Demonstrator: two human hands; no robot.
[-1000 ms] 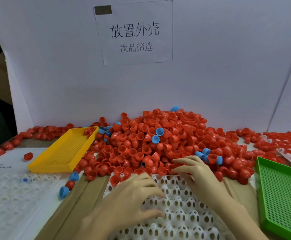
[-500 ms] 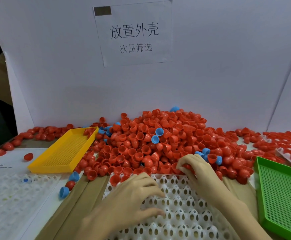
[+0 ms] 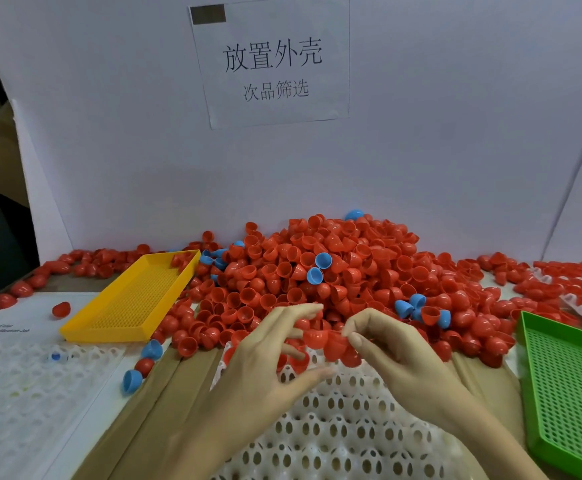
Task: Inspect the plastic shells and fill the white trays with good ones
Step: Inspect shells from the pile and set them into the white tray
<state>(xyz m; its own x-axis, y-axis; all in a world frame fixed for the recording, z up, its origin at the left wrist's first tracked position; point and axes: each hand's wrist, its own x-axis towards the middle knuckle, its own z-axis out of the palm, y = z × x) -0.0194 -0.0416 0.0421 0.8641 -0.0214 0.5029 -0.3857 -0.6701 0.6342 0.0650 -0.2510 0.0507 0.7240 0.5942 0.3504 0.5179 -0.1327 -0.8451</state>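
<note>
both hands at pile edge over white tray (image 3: 334,441) | left hand (image 3: 265,368) fingers spread, curled over red shells (image 3: 317,271) | right hand (image 3: 397,351) fingers pinching red shell (image 3: 336,342)

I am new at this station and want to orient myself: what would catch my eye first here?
The big heap of red plastic shells against the white back wall, with a few blue ones mixed in. In front, both hands, left and right, pick shells above the white holed tray. A yellow mesh tray lies left, a green one right.
</note>
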